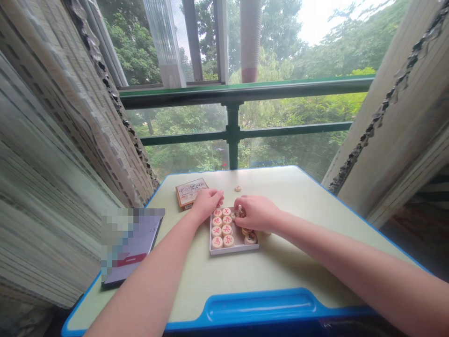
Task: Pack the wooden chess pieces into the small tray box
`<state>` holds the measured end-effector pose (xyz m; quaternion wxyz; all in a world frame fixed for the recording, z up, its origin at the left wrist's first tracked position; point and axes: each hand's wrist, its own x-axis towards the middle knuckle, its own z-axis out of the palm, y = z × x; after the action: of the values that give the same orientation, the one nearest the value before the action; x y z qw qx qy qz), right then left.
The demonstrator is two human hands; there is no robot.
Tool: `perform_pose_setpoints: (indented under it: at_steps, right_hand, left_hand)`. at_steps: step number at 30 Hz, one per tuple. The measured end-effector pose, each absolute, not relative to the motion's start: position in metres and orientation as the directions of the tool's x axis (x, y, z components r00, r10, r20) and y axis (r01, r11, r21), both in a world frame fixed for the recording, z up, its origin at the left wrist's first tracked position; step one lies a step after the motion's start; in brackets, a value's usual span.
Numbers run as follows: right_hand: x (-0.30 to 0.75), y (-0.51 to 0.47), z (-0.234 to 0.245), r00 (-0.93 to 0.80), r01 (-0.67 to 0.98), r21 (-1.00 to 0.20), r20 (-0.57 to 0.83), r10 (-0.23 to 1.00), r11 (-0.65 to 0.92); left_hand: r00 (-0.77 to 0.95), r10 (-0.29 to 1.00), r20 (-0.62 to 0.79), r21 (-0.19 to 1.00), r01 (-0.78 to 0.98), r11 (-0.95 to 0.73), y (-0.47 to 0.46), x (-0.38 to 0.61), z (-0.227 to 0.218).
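A shallow white tray sits mid-table and holds several round wooden chess pieces marked in red and dark characters. My left hand rests curled on the tray's far left corner, fingers closed against its edge. My right hand lies over the right side of the tray, fingers curled down among the pieces; what it pinches is hidden. One loose piece lies on the table beyond both hands.
The box lid with printed characters lies behind the left hand. A dark notebook-like item lies at the table's left edge. The pale table has a blue rim and front groove. Curtains hang on both sides; a window rail stands behind.
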<state>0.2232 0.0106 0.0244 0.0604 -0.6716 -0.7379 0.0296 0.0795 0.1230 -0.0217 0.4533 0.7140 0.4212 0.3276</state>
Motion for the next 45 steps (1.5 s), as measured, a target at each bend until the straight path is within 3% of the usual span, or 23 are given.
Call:
perform_pose_setpoints:
  at_steps: [6,13,24,35,45]
  right_hand:
    - [0.224,0.009,0.024,-0.123,0.983,-0.133,0.059,0.991,0.13]
    - [0.224,0.0,0.029,-0.297,0.947,-0.091,0.126,0.947,0.309]
    - [0.223,0.002,0.023,-0.322,0.94,-0.082,0.116,0.94,0.332]
    - [0.253,0.025,0.009,-0.072,0.989,-0.107,0.283,0.957,0.106]
    - [0.272,0.039,-0.01,-0.103,0.983,-0.134,0.168,0.98,0.126]
  left_hand:
    - [0.431,0.899,0.075,0.928,0.3,-0.221,0.123,0.08,-0.022]
    - [0.441,0.893,0.086,0.929,0.289,-0.232,0.123,0.079,-0.022]
    - [0.45,0.888,0.095,0.92,0.301,-0.251,0.119,0.079,-0.019]
    - [0.44,0.895,0.074,0.919,0.319,-0.233,0.119,0.079,-0.019]
    - [0.434,0.898,0.07,0.916,0.328,-0.229,0.12,0.079,-0.019]
